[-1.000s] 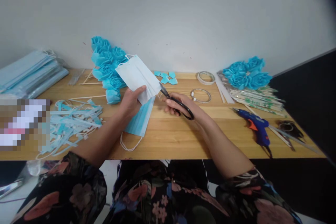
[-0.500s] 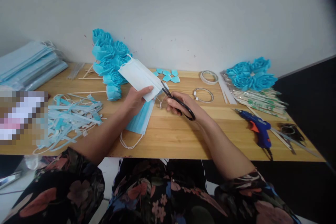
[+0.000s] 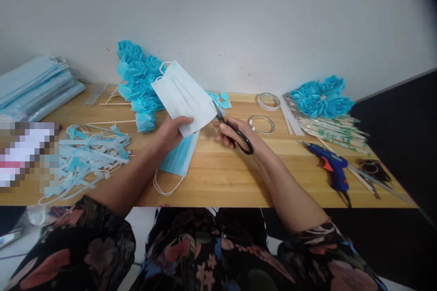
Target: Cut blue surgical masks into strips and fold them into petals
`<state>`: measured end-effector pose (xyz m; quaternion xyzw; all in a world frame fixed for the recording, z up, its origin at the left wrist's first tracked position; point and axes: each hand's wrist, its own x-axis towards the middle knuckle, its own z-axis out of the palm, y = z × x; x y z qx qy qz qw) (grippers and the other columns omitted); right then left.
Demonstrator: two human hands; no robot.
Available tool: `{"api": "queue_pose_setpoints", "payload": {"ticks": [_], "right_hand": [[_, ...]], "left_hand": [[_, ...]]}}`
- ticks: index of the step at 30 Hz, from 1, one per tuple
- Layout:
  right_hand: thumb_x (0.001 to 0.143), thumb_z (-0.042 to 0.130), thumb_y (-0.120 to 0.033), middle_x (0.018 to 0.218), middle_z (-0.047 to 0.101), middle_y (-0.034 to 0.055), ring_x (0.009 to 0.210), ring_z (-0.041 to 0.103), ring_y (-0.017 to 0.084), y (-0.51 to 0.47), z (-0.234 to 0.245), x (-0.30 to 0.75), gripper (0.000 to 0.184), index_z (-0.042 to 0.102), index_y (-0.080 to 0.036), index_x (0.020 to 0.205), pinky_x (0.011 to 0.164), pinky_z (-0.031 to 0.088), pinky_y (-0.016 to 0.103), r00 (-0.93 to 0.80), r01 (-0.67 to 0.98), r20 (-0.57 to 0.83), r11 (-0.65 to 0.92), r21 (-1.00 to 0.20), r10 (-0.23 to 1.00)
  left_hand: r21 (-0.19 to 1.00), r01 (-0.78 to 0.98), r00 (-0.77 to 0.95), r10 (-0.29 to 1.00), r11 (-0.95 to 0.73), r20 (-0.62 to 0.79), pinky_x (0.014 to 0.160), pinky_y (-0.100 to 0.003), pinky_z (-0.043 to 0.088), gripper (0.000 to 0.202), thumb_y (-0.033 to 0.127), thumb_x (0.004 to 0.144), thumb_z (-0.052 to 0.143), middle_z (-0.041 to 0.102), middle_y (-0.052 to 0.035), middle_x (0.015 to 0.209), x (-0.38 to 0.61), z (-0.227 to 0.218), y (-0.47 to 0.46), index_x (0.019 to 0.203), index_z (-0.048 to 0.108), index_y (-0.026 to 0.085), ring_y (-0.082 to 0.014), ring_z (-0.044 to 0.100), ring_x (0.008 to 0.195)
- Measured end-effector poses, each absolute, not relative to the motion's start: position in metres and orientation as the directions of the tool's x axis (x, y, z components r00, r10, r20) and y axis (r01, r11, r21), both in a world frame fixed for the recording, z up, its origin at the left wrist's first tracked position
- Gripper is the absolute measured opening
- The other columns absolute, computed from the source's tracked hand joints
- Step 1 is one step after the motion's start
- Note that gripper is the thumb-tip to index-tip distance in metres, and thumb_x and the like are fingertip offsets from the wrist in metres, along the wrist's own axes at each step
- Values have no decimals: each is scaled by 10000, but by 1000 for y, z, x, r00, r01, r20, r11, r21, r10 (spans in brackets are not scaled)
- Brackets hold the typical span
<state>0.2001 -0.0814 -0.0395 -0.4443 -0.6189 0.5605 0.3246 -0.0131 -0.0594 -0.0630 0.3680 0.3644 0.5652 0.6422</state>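
My left hand [image 3: 172,134] grips a face mask [image 3: 186,97], white side up, with the thumb on top near its lower edge. White ear loops show at the mask's far left end. In my right hand [image 3: 234,129] is a pair of black-handled scissors [image 3: 244,141], and their blades meet the mask's right edge. Whether the blades are closed on it I cannot tell. Below the held mask, a blue face mask [image 3: 179,157] lies on the table, partly covered by my left hand. Small blue cut pieces [image 3: 224,96] lie just behind the scissors.
On the left are a pile of mask strips [image 3: 92,154] and stacked masks [image 3: 37,86]. Blue flowers [image 3: 136,82] stand behind my left hand, with more blue flowers [image 3: 322,97] at right. A tape roll [image 3: 268,101], a wire coil [image 3: 262,124] and a blue glue gun [image 3: 329,163] lie rightward.
The held mask has turned and spread wider, showing more of its white face and both loops at the far end. The scissors have stayed at its right edge.
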Motion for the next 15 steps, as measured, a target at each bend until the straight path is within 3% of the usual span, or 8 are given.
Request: {"api": "queue_pose_setpoints", "payload": {"ticks": [4, 8, 15], "right_hand": [[803, 675, -673, 748, 661, 20, 509, 474, 72, -82, -38, 201, 507, 577, -187, 908, 454, 356, 224, -393, 192, -102, -27, -981, 914], [812, 671, -668, 750, 658, 18, 514, 479, 74, -81, -38, 202, 497, 582, -190, 913, 455, 358, 225, -401, 174, -83, -13, -985, 912], [807, 649, -700, 742, 660, 18, 495, 466, 75, -79, -42, 204, 543, 591, -181, 959, 444, 345, 232, -417, 192, -72, 10, -981, 906]], "left_hand": [[905, -420, 83, 996, 72, -41, 639, -285, 505, 614, 173, 556, 790, 705, -18, 843, -19, -66, -57, 1156, 658, 169, -190, 640, 752], [900, -429, 82, 996, 69, -37, 616, -278, 501, 610, 164, 555, 775, 700, -21, 837, -19, -64, -57, 1153, 657, 163, -184, 625, 724], [898, -433, 98, 995, 76, -37, 527, -252, 488, 343, 169, 551, 749, 674, -20, 736, -19, -60, -58, 884, 670, 148, -151, 584, 613]]}}
